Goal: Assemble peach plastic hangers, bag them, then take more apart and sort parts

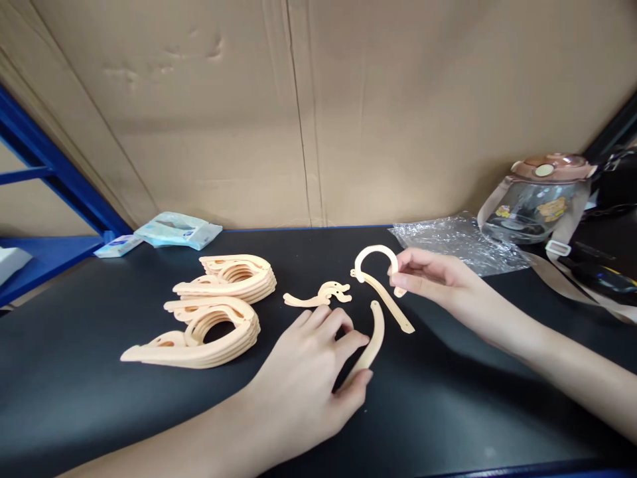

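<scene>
My right hand (pixel 438 279) pinches a cream, C-shaped hook piece (pixel 377 250) between thumb and fingers, its opening facing down. Behind the hook's lower left end lies a long, slim hanger arm (pixel 391 305); whether they are joined I cannot tell. My left hand (pixel 313 372) has its thumb and index finger around a curved hanger arm (pixel 375 335), whose lower end is hidden by the hand. Just beyond my left fingers, several small curved pieces (pixel 328 292) lie together on the black tabletop.
Two stacks of folded cream hangers, a nearer stack (pixel 204 355) and a farther stack (pixel 243 282), stand at left. Behind them are a tissue packet (pixel 176 229) and a small box (pixel 118 246). Clear plastic wrap (pixel 448 239) and a strapped bottle (pixel 540 206) lie back right, before a cardboard wall (pixel 223 133).
</scene>
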Available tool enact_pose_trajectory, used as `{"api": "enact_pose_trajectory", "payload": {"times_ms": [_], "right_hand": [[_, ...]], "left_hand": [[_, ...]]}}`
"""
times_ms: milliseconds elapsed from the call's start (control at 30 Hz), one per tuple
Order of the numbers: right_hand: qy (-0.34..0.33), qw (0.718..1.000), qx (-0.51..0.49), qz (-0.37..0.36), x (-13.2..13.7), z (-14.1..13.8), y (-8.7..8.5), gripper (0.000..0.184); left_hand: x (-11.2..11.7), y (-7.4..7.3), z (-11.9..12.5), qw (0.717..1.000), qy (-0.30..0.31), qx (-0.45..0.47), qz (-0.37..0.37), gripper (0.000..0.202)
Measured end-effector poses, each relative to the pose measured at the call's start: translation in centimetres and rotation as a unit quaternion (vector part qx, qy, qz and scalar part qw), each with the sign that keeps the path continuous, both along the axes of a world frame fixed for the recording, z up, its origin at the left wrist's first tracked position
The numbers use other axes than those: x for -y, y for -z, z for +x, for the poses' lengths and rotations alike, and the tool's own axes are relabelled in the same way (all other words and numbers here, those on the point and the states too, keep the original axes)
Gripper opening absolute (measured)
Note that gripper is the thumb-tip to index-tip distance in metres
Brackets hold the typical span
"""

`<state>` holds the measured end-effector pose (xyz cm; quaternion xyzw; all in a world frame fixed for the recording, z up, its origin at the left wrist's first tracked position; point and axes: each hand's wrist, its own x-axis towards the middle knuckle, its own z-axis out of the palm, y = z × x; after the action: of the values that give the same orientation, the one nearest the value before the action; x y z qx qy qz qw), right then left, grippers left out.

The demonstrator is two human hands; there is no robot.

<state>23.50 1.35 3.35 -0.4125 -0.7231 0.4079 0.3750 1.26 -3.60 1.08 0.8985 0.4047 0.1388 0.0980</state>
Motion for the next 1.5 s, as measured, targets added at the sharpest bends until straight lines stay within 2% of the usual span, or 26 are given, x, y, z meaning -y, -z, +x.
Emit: {"api": "enact_pose_trajectory", "payload": {"times_ms": [133,267,333,400,533,667,867,967,1067,1200,1267,1500], "right_hand": [[-0.005,0.998,-0.045,-0.039,-0.7,0.0,0.6,0.014],[-0.011,0.996,-0.060,-0.066,-0.7,-0.4,0.8,0.012],[-0.015,0.995,-0.060,-0.079,-0.6,-0.6,0.8,0.013],[-0.023,0.994,-0.059,-0.085,-0.4,-0.6,0.7,0.014],[-0.040,0.992,-0.071,-0.092,-0.2,-0.6,0.6,0.017],[-0.055,0.987,-0.089,-0.122,-0.2,-0.6,0.5,0.017],[-0.076,0.976,-0.127,-0.162,0.1,-0.7,0.5,0.017],[-0.073,0.971,-0.140,-0.179,0.1,-0.7,0.6,0.025],[-0.069,0.968,-0.151,-0.190,0.0,-0.8,0.7,0.029],[-0.077,0.965,-0.158,-0.196,0.1,-0.8,0.8,0.031],[-0.072,0.967,-0.149,-0.195,0.1,-0.8,0.9,0.035],[-0.086,0.955,-0.158,-0.235,0.2,-1.3,1.1,0.034]], "left_hand": [[0.0,-0.5,-0.1,1.000,-0.014,-0.008,-0.010,0.023],[-0.6,0.4,0.4,0.998,0.012,-0.018,0.056,0.029],[-0.8,0.9,0.6,0.997,0.029,-0.020,0.066,0.019],[-0.9,1.0,0.6,0.999,0.024,0.012,0.035,0.005],[-0.6,0.3,0.2,0.992,-0.020,0.119,-0.036,0.012],[-0.3,-0.5,-0.1,0.977,-0.038,0.161,-0.136,0.013],[-0.7,-0.9,-0.1,0.920,0.008,0.232,-0.316,0.024],[-0.7,-1.3,-0.3,0.884,0.006,0.250,-0.395,0.019],[-0.5,-1.6,-0.5,0.887,-0.020,0.233,-0.397,0.011],[-0.3,-1.4,-0.4,0.893,-0.045,0.241,-0.378,0.033],[-0.4,-1.2,-0.3,0.890,-0.034,0.254,-0.377,0.037],[-0.5,-1.9,-0.2,0.872,0.020,0.233,-0.430,0.020]]}}
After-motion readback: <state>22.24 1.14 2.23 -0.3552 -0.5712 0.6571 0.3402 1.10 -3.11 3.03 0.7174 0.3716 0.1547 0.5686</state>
